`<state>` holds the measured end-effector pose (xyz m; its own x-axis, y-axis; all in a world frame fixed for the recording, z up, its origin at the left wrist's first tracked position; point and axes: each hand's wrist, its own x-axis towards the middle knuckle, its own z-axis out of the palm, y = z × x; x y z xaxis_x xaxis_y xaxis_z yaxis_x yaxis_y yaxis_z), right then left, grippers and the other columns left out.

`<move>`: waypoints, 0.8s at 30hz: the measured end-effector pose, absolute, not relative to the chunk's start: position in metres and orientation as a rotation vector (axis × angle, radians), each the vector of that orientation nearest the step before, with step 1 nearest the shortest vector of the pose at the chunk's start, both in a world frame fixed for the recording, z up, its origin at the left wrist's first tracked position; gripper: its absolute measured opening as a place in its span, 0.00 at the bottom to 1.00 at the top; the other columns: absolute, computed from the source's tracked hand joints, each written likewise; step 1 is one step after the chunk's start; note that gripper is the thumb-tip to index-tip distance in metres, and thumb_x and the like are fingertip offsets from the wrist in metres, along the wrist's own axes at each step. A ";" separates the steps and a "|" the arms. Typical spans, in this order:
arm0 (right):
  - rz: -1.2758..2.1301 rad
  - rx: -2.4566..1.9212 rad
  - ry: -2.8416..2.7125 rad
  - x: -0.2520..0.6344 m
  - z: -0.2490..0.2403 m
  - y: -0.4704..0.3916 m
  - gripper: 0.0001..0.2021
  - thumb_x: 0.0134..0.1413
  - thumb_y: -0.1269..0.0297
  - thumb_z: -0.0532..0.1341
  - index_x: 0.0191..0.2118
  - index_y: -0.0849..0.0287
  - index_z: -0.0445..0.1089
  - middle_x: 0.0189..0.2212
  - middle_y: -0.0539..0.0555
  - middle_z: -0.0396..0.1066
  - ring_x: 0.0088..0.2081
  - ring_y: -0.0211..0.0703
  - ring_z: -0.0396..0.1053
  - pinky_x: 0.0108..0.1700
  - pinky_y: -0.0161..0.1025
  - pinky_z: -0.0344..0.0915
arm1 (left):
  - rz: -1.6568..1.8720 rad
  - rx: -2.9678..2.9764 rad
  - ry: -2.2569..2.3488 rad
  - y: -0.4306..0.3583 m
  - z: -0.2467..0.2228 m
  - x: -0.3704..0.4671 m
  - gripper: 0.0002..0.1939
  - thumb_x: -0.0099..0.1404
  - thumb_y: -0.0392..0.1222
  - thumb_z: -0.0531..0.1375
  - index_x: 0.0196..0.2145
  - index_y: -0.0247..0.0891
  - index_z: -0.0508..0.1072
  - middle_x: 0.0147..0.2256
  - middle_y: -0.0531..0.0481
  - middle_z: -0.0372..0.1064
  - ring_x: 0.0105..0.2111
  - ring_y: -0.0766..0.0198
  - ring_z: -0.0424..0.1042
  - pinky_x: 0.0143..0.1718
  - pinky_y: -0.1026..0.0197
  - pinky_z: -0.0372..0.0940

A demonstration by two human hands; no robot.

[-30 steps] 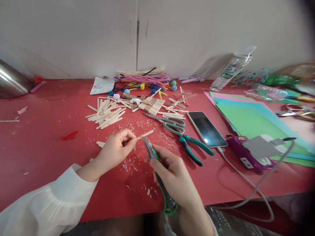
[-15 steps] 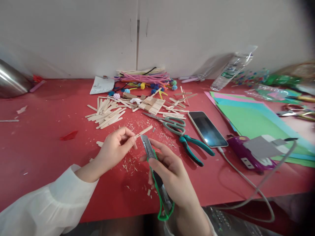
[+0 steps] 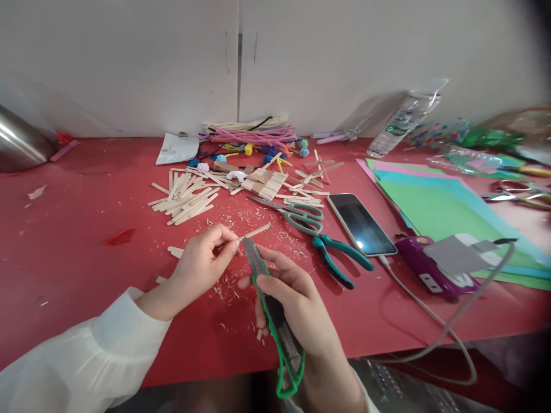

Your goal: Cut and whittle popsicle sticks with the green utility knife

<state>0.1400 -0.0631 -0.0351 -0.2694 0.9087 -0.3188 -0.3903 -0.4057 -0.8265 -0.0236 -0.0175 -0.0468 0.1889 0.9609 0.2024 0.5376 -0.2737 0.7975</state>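
Pinched between thumb and fingers of my left hand [image 3: 206,258] is a wooden craft stick [image 3: 257,230], pointing right. My right hand [image 3: 293,301] is closed around a green and black utility knife [image 3: 278,321]. Its blade is out and its tip lies at the craft stick, close to my left fingertips; whether it touches cannot be made out. Wood shavings [image 3: 228,287] are scattered on the red table under both hands. Behind them lies a pile of craft sticks [image 3: 189,198], with a banded bundle of sticks [image 3: 266,183] beside it.
Grey-handled scissors [image 3: 303,217], teal pliers [image 3: 340,258] and a phone [image 3: 362,223] lie right of my hands. Further right are coloured paper sheets [image 3: 430,195] and a purple power block [image 3: 430,269] with a cable. A plastic bottle [image 3: 400,126] leans at the back wall, near pipe cleaners [image 3: 253,135].
The knife blade has shifted slightly left and toward my left fingertips, and its handle is a little lower. The craft stick stays in my left hand, turned slightly.
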 end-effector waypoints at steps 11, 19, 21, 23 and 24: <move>1.791 -0.969 -0.724 0.134 -0.037 -0.065 0.22 0.46 0.64 0.62 0.50 0.58 0.64 0.32 0.53 0.77 0.12 0.32 0.65 0.13 0.30 0.63 | 0.939 2.107 1.532 -0.015 -0.048 -0.024 0.05 0.63 0.42 0.53 0.30 0.41 0.65 0.27 0.52 0.74 0.27 0.62 0.74 0.26 0.64 0.63; 1.590 -1.095 -0.911 0.137 -0.036 -0.068 0.20 0.49 0.62 0.61 0.50 0.57 0.64 0.32 0.51 0.74 0.14 0.30 0.63 0.16 0.30 0.61 | 0.983 1.888 1.563 -0.008 -0.045 -0.031 0.06 0.63 0.42 0.53 0.30 0.40 0.64 0.26 0.51 0.75 0.21 0.65 0.71 0.23 0.65 0.62; 1.425 -1.170 -1.017 0.140 -0.038 -0.071 0.19 0.52 0.63 0.60 0.51 0.55 0.64 0.32 0.50 0.72 0.16 0.29 0.62 0.18 0.30 0.60 | 1.003 1.720 1.537 -0.005 -0.043 -0.032 0.06 0.62 0.43 0.54 0.31 0.40 0.64 0.25 0.51 0.75 0.19 0.67 0.69 0.21 0.65 0.62; 1.310 -1.226 -1.100 0.142 -0.040 -0.073 0.19 0.54 0.64 0.59 0.53 0.54 0.64 0.33 0.49 0.72 0.18 0.29 0.61 0.19 0.29 0.59 | 0.989 1.543 1.466 -0.004 -0.039 -0.032 0.06 0.61 0.44 0.55 0.33 0.39 0.65 0.25 0.50 0.75 0.19 0.67 0.67 0.19 0.66 0.62; 1.287 -1.241 -1.136 0.143 -0.040 -0.073 0.19 0.54 0.64 0.59 0.53 0.53 0.65 0.33 0.49 0.71 0.19 0.29 0.61 0.20 0.29 0.59 | 0.965 1.477 1.431 -0.005 -0.037 -0.031 0.07 0.61 0.44 0.56 0.34 0.38 0.65 0.26 0.49 0.75 0.18 0.67 0.67 0.17 0.66 0.61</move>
